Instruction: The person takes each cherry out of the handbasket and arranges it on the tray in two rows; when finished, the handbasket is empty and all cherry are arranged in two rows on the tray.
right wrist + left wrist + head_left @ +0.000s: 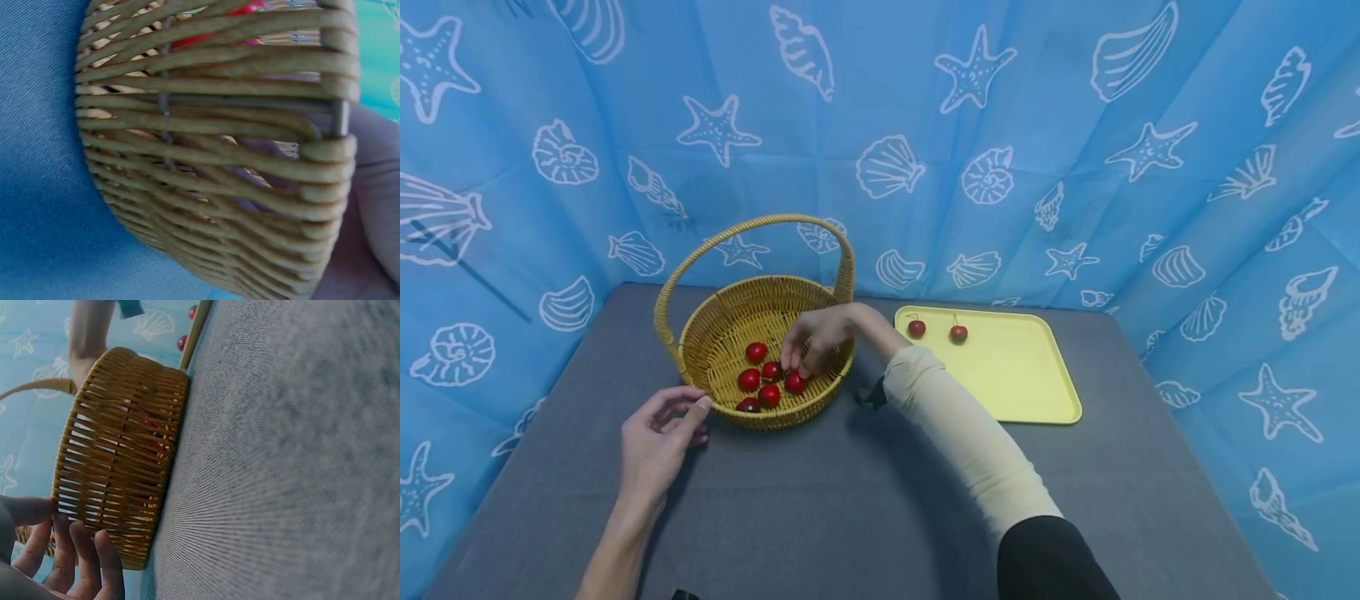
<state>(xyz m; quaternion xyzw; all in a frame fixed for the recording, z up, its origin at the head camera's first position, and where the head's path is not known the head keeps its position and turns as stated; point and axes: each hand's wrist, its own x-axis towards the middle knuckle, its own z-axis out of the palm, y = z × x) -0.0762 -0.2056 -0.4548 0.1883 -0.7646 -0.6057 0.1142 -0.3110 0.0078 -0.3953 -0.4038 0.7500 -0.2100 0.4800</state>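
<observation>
Six red cherries point(748, 380) show in the wicker basket point(706, 335); whether the right hand point(822, 332), reaching in, pinches one, I cannot tell. Weave point(206, 162) cuts them to red slivers in the right wrist view; the left wrist view bares the left hand point(658, 432) pinching the rim point(65, 439).

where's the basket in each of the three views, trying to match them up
Head: the basket sits left of centre.
Left wrist: the basket is in the left half, appearing sideways.
Right wrist: the basket fills the middle, very close up.
Shared landmark: red cherries inside it, glimpsed through the weave in both wrist views.
</observation>
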